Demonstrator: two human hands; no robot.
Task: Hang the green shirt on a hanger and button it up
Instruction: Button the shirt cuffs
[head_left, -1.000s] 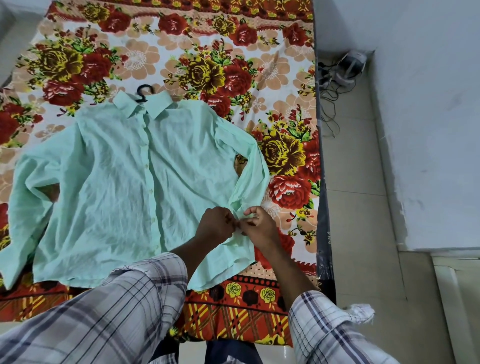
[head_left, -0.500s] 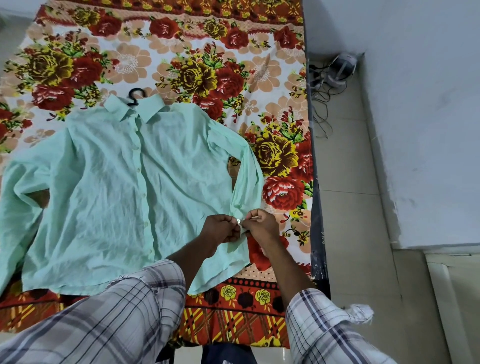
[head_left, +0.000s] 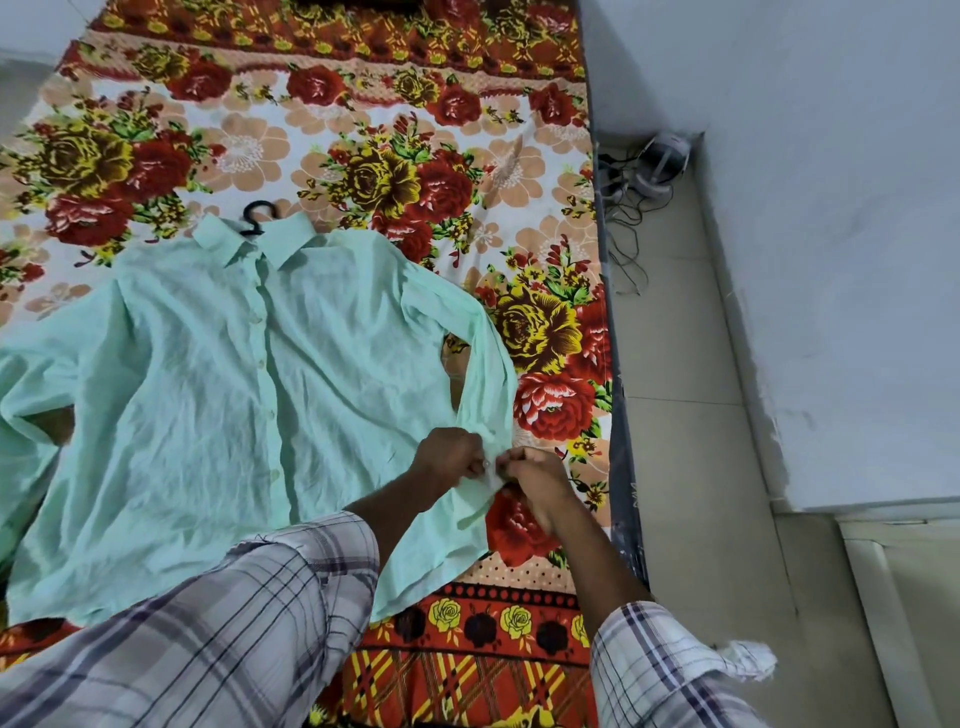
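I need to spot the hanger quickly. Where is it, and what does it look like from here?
Start with the flowered bedsheet and the green shirt spread flat on it. Follow the row of buttons up to the collar. The hanger pokes out just above it. Only its thin black curved hook shows, the one dark plain shape among the red and yellow flowers.

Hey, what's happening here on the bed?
A person is working on a green shirt laid flat on a floral bedsheet. The hanger is already inside it, with its black hook poking out at the collar, and the front looks buttoned. The left hand and right hand both pinch the sleeve cuff, apparently fastening it.
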